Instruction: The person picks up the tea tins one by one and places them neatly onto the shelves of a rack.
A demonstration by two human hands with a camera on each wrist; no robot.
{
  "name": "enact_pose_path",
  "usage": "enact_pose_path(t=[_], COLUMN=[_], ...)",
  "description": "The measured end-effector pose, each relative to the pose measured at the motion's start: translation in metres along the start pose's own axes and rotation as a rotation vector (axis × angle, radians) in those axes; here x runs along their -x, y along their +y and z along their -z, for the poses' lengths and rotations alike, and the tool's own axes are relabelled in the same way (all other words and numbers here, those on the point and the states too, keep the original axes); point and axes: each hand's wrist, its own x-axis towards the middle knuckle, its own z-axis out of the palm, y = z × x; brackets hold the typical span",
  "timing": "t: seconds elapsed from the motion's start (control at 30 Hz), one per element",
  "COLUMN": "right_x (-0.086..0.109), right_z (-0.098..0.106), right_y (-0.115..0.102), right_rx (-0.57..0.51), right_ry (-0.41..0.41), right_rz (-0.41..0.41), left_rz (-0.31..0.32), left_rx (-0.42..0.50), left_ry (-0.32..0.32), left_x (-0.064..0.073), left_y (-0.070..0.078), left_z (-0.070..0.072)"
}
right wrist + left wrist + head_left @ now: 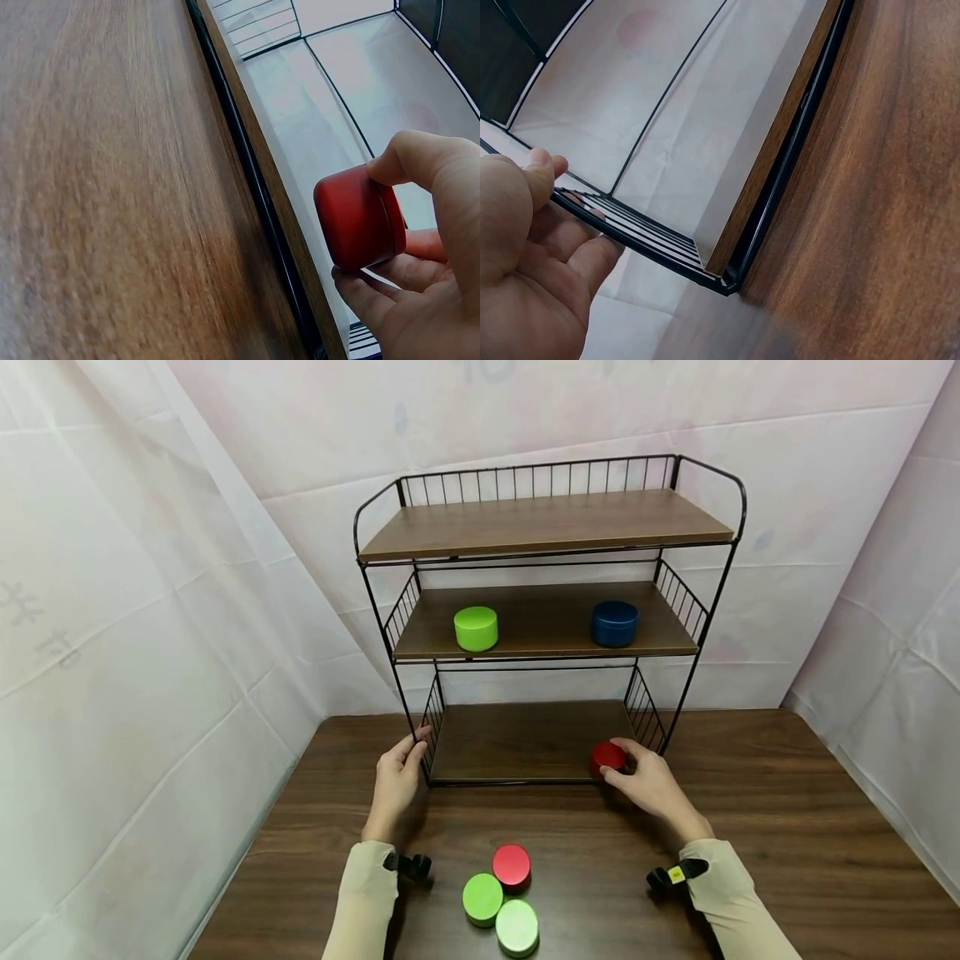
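Observation:
A three-tier shelf rack [547, 518] with a black wire frame and brown boards stands on the table. At its lower left side, my left hand [397, 774] grips the frame post [630, 241], thumb and fingers around it. My right hand [648, 779] pinches a small red round tin [360, 217] between thumb and fingers. That tin is at the front right of the bottom shelf [525, 739]; whether it touches the board cannot be told. On the middle shelf sit a green tin [476, 629] at left and a blue tin [615, 624] at right.
Nearer me on the wooden table [300, 877] stand another red tin [512, 867], a green tin [482, 898] and a pale green tin [517, 928], close together. White cloth [150, 610] hangs behind the rack and along both sides.

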Motion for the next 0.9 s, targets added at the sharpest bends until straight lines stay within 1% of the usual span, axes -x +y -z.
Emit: enact_pose_path(t=[0.23,0.67,0.9], right_x=[-0.0022,-0.0056,-0.0056], right_z=[0.002,0.0034,0.0044], right_y=[0.0033,0.0027,0.004], right_rx=[0.016,0.037,0.036], right_ry=[0.002,-0.002,-0.01], right_rz=[0.004,0.012,0.008], left_rz=[-0.006,0.013,-0.009], left_rx=[-0.005,-0.01,-0.008], left_ry=[-0.005,-0.006,-0.004], left_x=[0.0,0.0024,0.0027], left_y=[0.0,-0.0003,0.0012], left_z=[0.0002,0.0012,0.0008])
